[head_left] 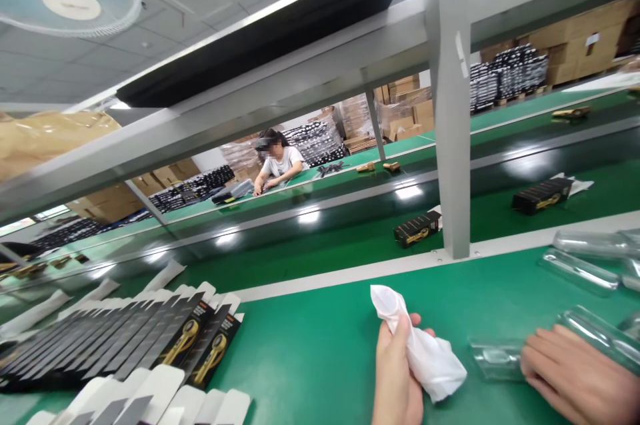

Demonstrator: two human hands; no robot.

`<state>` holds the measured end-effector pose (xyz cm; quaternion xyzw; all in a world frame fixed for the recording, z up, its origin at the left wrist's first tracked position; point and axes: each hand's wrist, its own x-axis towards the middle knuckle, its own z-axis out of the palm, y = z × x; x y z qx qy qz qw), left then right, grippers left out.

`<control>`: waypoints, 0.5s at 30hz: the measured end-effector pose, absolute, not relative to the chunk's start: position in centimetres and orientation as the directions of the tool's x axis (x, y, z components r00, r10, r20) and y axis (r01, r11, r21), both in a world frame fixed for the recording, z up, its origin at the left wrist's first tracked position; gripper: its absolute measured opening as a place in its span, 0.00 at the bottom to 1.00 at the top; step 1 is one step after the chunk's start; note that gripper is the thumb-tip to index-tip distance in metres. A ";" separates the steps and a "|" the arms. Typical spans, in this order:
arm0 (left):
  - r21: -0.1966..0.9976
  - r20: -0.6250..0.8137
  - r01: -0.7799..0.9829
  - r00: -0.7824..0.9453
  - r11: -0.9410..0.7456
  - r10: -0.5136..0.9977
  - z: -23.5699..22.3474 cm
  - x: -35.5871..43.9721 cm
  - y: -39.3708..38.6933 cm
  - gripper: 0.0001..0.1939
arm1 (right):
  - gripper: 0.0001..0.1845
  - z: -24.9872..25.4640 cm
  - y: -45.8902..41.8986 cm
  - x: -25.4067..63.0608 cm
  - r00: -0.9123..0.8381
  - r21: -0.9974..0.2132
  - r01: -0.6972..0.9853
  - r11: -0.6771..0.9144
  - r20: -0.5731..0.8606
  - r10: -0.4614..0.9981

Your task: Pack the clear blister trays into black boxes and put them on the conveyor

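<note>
Your left hand (395, 372) holds a white wrapped item (440, 368) above the green worktop (300, 352), its fingers and thumb clamped around the wrapping's middle; one end of the wrapping points up and away from you, while the bulkier end slants down toward the right. Your right hand (583, 372) lies to the right, back upward, its fingers curled together at the near end of a clear plastic shell (493, 355); whether they grip the shell cannot be told. More clear shells (580, 272) lie beyond and beside this hand. To your left, black cartons (185, 338) with gold pictures and raised white flaps stand in a close, slanting row. Beyond the worktop's pale edge runs a dark green belt (310, 255), on which one black box (417, 228) lies just left of the grey post (453, 112) and a second box (543, 195) lies to its right, white material protruding from its end. At the far side of the line, another person (285, 165) in a white top leans over a bench.
</note>
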<state>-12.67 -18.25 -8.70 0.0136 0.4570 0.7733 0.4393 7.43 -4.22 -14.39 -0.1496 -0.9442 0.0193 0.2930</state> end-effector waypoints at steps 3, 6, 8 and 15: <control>0.732 -0.375 -0.651 -0.633 -0.203 0.677 -9.2 -12.8 -18.2 0.12 | 0.11 -15.1 -3.6 7.7 -0.838 -0.162 0.291 0.943 0.432 0.333; 0.749 -0.359 -0.632 -0.642 -0.201 0.678 -9.1 -12.8 -18.3 0.14 | 0.12 -13.4 -2.4 8.1 -0.885 -0.289 0.292 0.912 0.281 0.372; 0.768 -0.352 -0.609 -0.662 -0.200 0.662 -8.9 -12.8 -18.4 0.17 | 0.13 -11.0 -1.6 8.3 -0.894 -0.395 0.315 0.863 0.181 0.410; 0.774 -0.364 -0.598 -0.688 -0.207 0.628 -8.2 -12.6 -18.4 0.22 | 0.10 -6.8 -1.9 8.4 -0.852 -0.422 0.424 0.801 0.114 0.512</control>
